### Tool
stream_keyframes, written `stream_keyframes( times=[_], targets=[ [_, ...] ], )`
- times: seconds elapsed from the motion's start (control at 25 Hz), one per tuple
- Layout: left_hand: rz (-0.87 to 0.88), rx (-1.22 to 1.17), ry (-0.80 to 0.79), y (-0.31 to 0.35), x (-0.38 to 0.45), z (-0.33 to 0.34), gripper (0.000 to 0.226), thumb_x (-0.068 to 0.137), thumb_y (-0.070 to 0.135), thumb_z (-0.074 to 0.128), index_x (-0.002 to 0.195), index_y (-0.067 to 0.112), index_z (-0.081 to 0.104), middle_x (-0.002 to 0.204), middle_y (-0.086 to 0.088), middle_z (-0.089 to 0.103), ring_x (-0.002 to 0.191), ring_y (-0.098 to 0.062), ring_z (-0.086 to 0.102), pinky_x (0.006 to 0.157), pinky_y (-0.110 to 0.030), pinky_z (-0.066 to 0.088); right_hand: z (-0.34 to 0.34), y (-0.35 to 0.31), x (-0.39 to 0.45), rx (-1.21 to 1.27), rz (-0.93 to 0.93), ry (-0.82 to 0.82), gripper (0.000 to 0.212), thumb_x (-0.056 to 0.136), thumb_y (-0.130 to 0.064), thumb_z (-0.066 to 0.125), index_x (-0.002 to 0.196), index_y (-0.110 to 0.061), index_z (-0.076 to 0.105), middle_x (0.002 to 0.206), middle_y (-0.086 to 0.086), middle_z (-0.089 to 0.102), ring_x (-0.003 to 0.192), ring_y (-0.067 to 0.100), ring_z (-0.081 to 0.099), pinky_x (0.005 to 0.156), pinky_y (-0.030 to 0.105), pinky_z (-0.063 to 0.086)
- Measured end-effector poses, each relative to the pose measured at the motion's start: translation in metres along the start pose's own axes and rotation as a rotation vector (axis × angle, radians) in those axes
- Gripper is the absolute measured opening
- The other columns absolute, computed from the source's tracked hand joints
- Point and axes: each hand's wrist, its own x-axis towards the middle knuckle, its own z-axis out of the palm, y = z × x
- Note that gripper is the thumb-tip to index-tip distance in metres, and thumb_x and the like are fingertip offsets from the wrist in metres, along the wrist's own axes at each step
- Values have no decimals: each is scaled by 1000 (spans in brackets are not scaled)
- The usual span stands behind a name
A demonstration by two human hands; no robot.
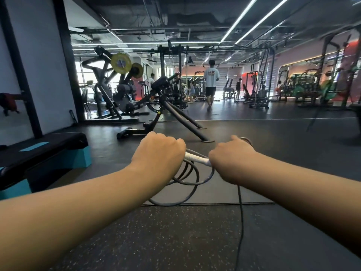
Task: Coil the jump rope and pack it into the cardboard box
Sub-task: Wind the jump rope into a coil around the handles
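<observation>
Both my hands are stretched out in front of me above the gym floor. My left hand [159, 153] is a closed fist around several dark loops of the jump rope [186, 178], which hang below it. A white handle [197, 158] of the rope spans the gap between my fists. My right hand [230, 160] is closed on the handle's right end and on rope. One dark strand [241, 218] drops from my right hand down to the bottom edge of the view. The cardboard box is not in view.
A black and teal step platform [58, 151] sits at the left. A black slanted bench frame [175, 118] stands straight ahead on a dark mat [254, 173]. Weight machines and racks fill the back. A person in a white shirt [211, 83] walks away in the distance.
</observation>
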Motion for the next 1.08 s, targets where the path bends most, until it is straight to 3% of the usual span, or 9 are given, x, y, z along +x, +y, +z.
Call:
stream_keyframes(
  times=[0.28, 0.44, 0.52, 0.6, 0.64, 0.72, 0.84, 0.96, 1.08],
  targets=[
    [-271, -252, -124, -22, 1, 19, 8, 98, 12, 42, 96, 19, 44, 73, 4, 44, 71, -27, 47, 53, -33, 31, 40, 21, 9, 507, 206, -45, 27, 97, -15, 46, 121, -18, 57, 126, 11, 55, 117, 36, 59, 94, 42, 48],
    [-463, -487, -112, -39, 5, 38, 12, 100, 23, 44, 102, 23, 56, 76, 3, 48, 76, -29, 51, 63, -36, 37, 75, 28, 5, 181, 172, -69, 36, 96, -11, 38, 131, -15, 50, 135, 10, 41, 136, 35, 40, 120, 56, 22],
    [-514, -458, -79, -50, 4, 41, 13, 99, 20, 44, 104, 24, 56, 76, 4, 48, 77, -28, 51, 64, -36, 37, 85, 38, -1, 161, 155, 16, 38, 94, -5, 39, 126, -13, 57, 127, 10, 50, 127, 33, 50, 122, 56, 22],
    [-544, -478, -80, -53, 5, 45, 15, 99, 21, 43, 105, 23, 57, 83, 2, 54, 80, -30, 52, 66, -36, 39, 84, 34, 0, 705, 178, 55, 33, 96, 0, 39, 113, -11, 65, 97, 4, 61, 85, 22, 68, 98, 39, 53],
    [-574, -531, -83, -53, 7, 47, 16, 99, 24, 43, 104, 23, 58, 88, -1, 59, 83, -31, 55, 67, -36, 41, 80, 28, 4, 1159, 213, 16, 32, 101, 0, 37, 111, -9, 66, 80, 2, 59, 56, 15, 64, 70, 34, 60],
    [-667, -731, -92, -53, 16, 53, 19, 99, 30, 43, 100, 23, 61, 93, -5, 65, 82, -32, 59, 66, -35, 44, 81, 24, 10, 1822, 257, -81, 29, 106, -5, 39, 115, -3, 67, 58, 1, 39, 31, 11, 29, 33, 24, 37],
    [-902, -1437, -25, -50, 30, 57, 22, 101, 27, 51, 96, 13, 66, 80, -8, 61, 64, -25, 54, 54, -32, 51, 74, 25, 11, 2258, 181, -166, 41, 95, -26, 59, 122, 4, 66, 64, -1, 21, 53, 14, 9, 45, 27, 14],
    [-1046, -1925, -11, -18, 40, 43, 29, 104, 34, 51, 102, 7, 62, 79, -5, 56, 69, -23, 59, 61, -41, 61, 64, -2, 17, 2466, 15, -82, 83, 72, -70, 74, 122, -5, 68, 67, -2, 34, 56, 13, 19, 53, 31, 18],
    [-1134, -2238, -56, 14, 52, 21, 37, 103, 43, 47, 95, 8, 54, 74, -5, 55, 73, -30, 66, 75, -47, 56, 55, -49, 25, 2304, -87, 189, 85, 44, -79, 84, 112, -28, 75, 75, -5, 55, 60, 8, 39, 56, 28, 29]
  ],
)
